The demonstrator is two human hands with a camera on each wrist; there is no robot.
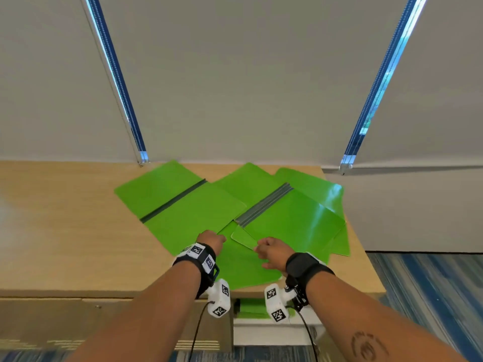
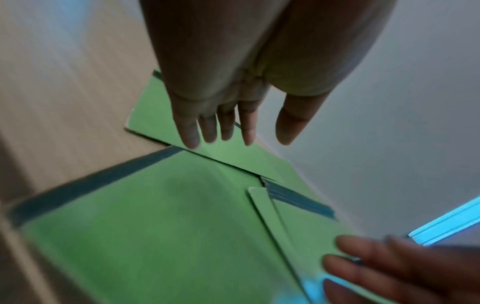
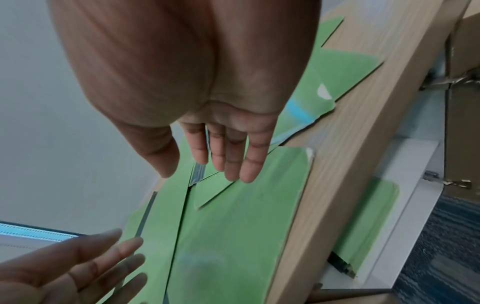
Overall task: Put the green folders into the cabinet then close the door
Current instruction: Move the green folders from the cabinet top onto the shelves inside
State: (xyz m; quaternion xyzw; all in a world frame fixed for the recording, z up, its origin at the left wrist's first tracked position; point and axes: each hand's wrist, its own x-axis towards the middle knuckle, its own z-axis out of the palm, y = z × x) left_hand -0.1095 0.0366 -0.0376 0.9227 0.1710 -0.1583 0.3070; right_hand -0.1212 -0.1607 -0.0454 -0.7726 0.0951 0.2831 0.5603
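Wood bench [image 1: 65, 218] carried green folders [image 1: 183, 205] fanned just ahead of both hands, spines running diagonally. Cabinet [image 3: 415, 205] below already held one. Left hand [image 1: 210, 240] and right hand [image 1: 271, 253] hovered alike, fingers extended, gripping nothing.

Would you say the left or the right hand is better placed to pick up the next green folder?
Probably the right hand: its open fingers hover at the raised corner of the topmost folder. The left hand hovers open over a folder lying flat.

I'm looking at an office: roller blinds [image 1: 235, 74] over the windows, striped blue carpet [image 1: 431, 288], a wooden cabinet [image 1: 65, 226] strewn with green folders [image 1: 188, 218].
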